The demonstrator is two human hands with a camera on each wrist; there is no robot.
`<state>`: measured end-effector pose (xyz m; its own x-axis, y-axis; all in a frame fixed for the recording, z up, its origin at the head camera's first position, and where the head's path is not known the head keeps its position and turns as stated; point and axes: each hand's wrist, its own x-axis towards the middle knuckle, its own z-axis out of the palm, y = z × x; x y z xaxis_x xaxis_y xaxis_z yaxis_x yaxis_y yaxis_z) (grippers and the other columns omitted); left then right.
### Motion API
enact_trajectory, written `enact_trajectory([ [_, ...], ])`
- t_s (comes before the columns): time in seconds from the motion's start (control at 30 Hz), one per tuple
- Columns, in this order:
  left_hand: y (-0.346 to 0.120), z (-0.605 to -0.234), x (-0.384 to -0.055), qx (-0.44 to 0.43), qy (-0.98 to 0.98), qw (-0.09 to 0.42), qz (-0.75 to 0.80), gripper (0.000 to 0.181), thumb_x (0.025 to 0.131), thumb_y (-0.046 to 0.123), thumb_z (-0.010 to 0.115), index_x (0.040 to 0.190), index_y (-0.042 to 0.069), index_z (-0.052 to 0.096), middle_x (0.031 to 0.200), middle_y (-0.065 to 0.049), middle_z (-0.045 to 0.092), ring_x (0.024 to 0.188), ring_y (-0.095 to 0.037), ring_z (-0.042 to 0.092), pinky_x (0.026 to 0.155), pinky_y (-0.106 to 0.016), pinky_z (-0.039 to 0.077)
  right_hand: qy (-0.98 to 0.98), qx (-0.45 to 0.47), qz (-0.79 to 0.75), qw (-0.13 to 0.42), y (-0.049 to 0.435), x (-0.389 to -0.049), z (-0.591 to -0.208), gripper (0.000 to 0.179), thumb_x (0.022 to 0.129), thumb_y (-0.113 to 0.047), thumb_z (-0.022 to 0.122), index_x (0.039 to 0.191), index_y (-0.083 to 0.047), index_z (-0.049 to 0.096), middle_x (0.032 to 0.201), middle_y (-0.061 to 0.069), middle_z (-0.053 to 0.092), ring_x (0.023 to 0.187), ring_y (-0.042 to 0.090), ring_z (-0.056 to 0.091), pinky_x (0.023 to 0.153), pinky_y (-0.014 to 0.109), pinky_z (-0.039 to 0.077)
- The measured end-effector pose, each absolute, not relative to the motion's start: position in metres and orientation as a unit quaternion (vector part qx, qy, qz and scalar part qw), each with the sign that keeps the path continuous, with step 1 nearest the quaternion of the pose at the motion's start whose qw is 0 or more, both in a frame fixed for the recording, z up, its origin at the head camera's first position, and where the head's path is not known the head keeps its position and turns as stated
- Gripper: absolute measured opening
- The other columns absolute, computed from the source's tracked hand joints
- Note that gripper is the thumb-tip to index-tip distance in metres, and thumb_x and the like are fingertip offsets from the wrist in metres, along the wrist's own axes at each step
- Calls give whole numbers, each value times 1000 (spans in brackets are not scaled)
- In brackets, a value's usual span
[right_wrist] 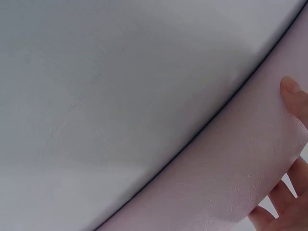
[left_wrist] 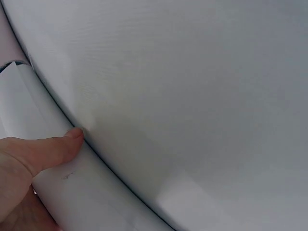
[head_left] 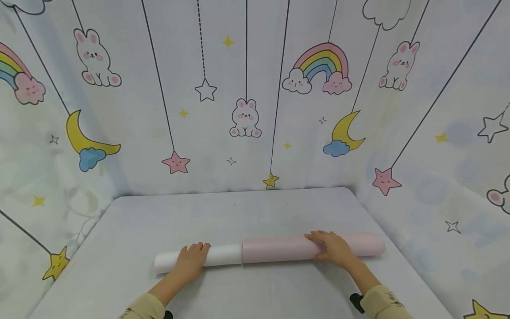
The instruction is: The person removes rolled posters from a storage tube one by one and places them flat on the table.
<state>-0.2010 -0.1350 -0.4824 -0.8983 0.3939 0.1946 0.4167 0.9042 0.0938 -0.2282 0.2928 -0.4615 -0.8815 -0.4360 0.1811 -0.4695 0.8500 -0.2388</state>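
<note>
The left hand lies palm-down over the white part of a long rolled-up sheet, pink and white, soft and leathery in look; its fingers drape over the top of the roll and, in the left wrist view, the thumb presses against the near side, so the hand cups the roll without closing fully round it. The right hand rests the same way on the pink part, fingers spread over the top and thumb on the near flank, a loose hold, not a tight fist. The roll lies flat on the pale grey bench, its long axis running left to right across the person's front, white end to the left, pink end to the right, directly under both hands, with each hand about equally far in from its own end. Behind and to both sides hangs a printed fabric backdrop with rabbits, rainbows, moons and stars.
</note>
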Motion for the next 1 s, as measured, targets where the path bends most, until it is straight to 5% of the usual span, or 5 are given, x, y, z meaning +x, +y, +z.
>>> enact_trajectory([
  [0.63,-142,-482,-200,-204,-974,67,-71,53,65,10,80,111,1,53,98,-15,58,92,-34,56,79,-57,42,-962,237,126,54,308,-229,-456,64,67,-16,79,126,-8,56,121,21,55,112,40,49,94,60,31],
  [1.0,-136,-475,-195,-226,-969,44,-88,51,64,9,81,107,2,54,93,-12,59,86,-32,57,72,-51,45,-964,230,106,77,310,-241,-461,66,64,-18,80,125,-6,56,116,20,58,105,39,53,86,56,40],
])
